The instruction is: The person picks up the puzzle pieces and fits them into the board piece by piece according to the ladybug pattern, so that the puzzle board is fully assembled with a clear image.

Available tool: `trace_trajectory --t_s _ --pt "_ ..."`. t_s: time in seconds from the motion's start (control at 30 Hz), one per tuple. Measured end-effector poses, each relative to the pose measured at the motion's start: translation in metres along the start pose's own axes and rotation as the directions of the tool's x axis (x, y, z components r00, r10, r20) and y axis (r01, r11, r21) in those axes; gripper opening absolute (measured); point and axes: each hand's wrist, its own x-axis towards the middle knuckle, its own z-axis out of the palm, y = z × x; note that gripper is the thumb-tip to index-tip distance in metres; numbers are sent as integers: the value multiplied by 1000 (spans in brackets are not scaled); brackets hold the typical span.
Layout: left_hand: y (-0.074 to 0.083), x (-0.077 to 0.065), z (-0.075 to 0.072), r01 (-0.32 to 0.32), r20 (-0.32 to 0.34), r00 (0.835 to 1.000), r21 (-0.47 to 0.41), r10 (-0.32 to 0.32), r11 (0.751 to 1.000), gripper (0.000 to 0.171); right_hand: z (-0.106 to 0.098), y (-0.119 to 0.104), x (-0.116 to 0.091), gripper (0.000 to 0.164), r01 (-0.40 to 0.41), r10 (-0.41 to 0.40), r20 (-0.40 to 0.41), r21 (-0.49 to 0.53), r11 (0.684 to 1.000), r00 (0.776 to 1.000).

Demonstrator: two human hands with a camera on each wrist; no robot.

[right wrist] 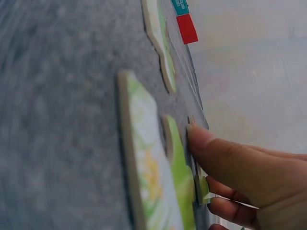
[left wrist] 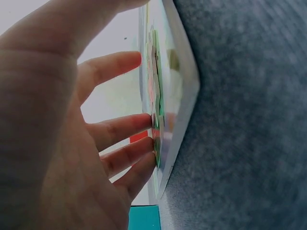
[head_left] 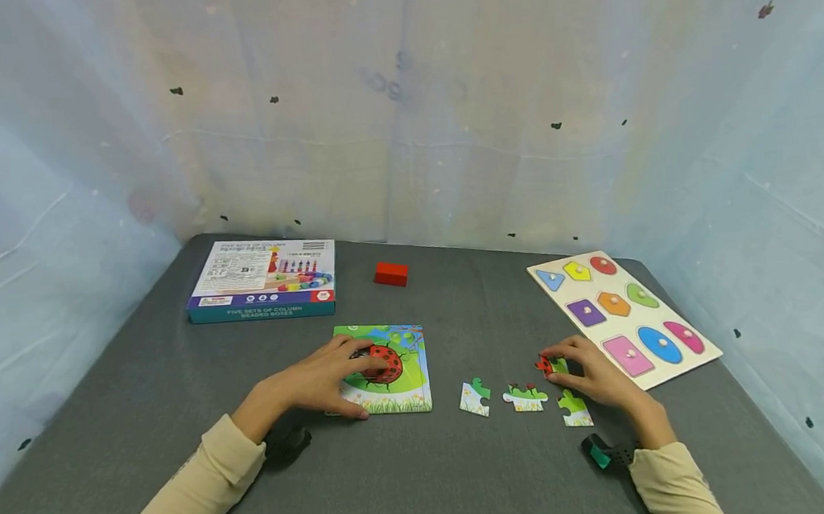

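Observation:
My left hand (head_left: 320, 377) rests on a square jigsaw board (head_left: 413, 386) with a ladybug picture, its fingers spread over the picture and its thumb by the near edge. In the left wrist view, fingertips (left wrist: 146, 122) touch loose pieces lying on the board. On the right, my right hand (head_left: 595, 372) pinches a red-and-green jigsaw piece (head_left: 543, 366) low over the table, and the hand partly hides it. Just in front of that hand lies a green-and-white corner piece (head_left: 577, 415). Two more jigsaw pieces, one white and green (head_left: 471, 401) and one grass-edged (head_left: 527, 400), lie between the hands.
A boxed bead set (head_left: 261, 281) lies at the back left of the grey table (head_left: 415, 475). Nearby sits a red block (head_left: 391, 274). A shape board (head_left: 566, 279) with several knobbed colored shapes lies at the right, close beside my right hand.

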Motion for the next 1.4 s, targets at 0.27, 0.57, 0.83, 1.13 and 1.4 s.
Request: trace_trajectory --t_s 0.27,0.57,0.83,1.13,1.4 --pt "0 0 0 4 3 1000 -2 -4 1000 62 1 -5 7 35 34 -34 -22 9 999 999" --pt "2 -1 0 -6 -4 1000 0 6 1000 61 7 -22 29 36 58 -57 -25 69 996 998" --pt "3 -1 -1 3 1 1000 -4 -3 1000 61 17 -49 60 36 56 -57 12 84 995 998" --pt "2 0 0 -8 -7 1000 11 8 1000 62 36 -79 94 39 113 -119 49 113 987 992" --pt "2 0 -1 3 7 1000 2 -3 1000 63 59 -100 119 41 201 -203 29 62 978 979"
